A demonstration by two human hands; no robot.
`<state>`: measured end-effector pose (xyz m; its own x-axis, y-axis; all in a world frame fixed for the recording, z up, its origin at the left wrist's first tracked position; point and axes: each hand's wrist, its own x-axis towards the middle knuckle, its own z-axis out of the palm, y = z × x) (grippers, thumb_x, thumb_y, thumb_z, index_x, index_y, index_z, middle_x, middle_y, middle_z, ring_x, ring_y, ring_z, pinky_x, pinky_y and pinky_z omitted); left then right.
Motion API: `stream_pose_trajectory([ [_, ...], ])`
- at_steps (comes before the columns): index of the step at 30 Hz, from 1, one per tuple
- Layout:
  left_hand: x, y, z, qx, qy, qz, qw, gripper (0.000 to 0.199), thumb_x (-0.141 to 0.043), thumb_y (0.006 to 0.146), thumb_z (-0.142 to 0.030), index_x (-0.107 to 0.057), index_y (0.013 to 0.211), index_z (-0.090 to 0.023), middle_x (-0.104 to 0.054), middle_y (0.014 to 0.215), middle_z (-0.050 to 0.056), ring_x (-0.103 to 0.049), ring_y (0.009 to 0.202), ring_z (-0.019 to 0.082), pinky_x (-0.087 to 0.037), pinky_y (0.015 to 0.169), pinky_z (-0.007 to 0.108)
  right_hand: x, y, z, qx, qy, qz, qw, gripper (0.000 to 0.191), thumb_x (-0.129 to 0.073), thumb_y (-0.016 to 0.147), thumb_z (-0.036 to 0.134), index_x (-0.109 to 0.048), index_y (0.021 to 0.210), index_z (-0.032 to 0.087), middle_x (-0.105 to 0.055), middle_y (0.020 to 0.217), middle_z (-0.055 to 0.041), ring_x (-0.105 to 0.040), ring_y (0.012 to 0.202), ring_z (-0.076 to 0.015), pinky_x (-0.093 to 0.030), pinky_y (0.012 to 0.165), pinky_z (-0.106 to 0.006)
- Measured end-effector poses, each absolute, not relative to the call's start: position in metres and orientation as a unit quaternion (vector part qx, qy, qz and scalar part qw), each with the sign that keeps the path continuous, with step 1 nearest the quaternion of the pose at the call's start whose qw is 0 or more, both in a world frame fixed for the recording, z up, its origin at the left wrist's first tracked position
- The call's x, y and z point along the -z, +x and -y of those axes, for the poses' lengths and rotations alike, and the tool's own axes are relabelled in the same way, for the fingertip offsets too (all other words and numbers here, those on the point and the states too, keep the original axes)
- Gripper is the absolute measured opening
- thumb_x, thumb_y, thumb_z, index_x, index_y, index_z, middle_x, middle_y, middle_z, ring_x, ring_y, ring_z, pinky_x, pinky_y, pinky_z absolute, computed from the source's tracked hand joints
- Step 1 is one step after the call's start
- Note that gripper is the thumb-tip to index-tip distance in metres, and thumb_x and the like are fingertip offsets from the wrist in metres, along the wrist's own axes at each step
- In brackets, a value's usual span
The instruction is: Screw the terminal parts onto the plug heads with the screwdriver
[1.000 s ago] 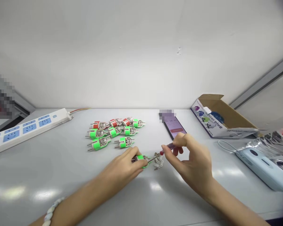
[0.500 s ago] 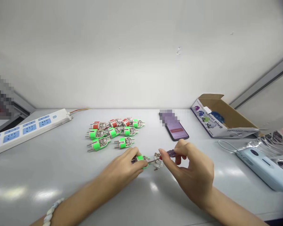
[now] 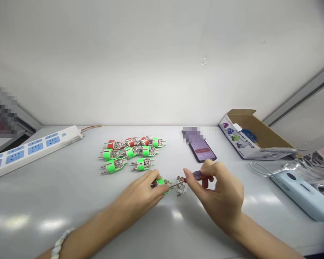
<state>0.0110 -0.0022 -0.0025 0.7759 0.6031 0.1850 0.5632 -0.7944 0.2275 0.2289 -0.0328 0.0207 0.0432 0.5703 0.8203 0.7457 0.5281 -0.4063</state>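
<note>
My left hand (image 3: 142, 189) grips a green plug (image 3: 162, 182) on the table, and its fingers hide much of it. My right hand (image 3: 220, 194) pinches a small screwdriver with a purple handle (image 3: 197, 175) and a red collar. The screwdriver's thin metal shaft reaches left to the held plug. Just below the shaft lie several small white plug parts (image 3: 181, 186) with metal screws. Behind my hands, a group of open green and red plugs (image 3: 129, 153) lies on the table, showing their metal terminals and pins.
A white power strip with blue sockets (image 3: 37, 153) lies at the left of the white table (image 3: 70, 201). A phone (image 3: 202, 151) lies ahead. At the back right stands an open cardboard box (image 3: 245, 135). A pale blue device (image 3: 299, 194) and a foil bag (image 3: 313, 165) lie to the right.
My right hand has lowered the screwdriver since a second ago, bringing its shaft flatter toward the plug. My left hand has kept its hold.
</note>
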Motion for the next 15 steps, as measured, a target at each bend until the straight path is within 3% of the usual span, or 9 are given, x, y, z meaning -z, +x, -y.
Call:
stream_pose_trajectory([
  [7,0.002,0.01,0.003,-0.106,0.94,-0.317,0.069,0.029,-0.049,0.092,-0.008,-0.068,0.107,-0.024,-0.055,0.098,0.005,-0.055,0.074,0.017,-0.042,0.061,0.022,-0.022,0.243,0.021,-0.091,-0.472,0.628,0.612,0.028,-0.075,0.085,0.013,-0.051,0.079,0.024,-0.05,0.066,0.0055,-0.053,0.056,-0.0122,-0.046,0.051,-0.026],
  [15,-0.016,-0.001,0.002,-0.183,0.928,-0.29,0.147,0.026,-0.054,0.097,-0.016,-0.063,0.121,-0.023,-0.061,0.102,0.006,-0.06,0.083,0.019,-0.05,0.071,0.027,-0.028,0.254,0.012,-0.177,-0.453,0.528,0.696,0.019,-0.076,0.088,0.025,-0.058,0.09,0.023,-0.062,0.076,0.0009,-0.062,0.061,-0.0159,-0.054,0.053,-0.03],
])
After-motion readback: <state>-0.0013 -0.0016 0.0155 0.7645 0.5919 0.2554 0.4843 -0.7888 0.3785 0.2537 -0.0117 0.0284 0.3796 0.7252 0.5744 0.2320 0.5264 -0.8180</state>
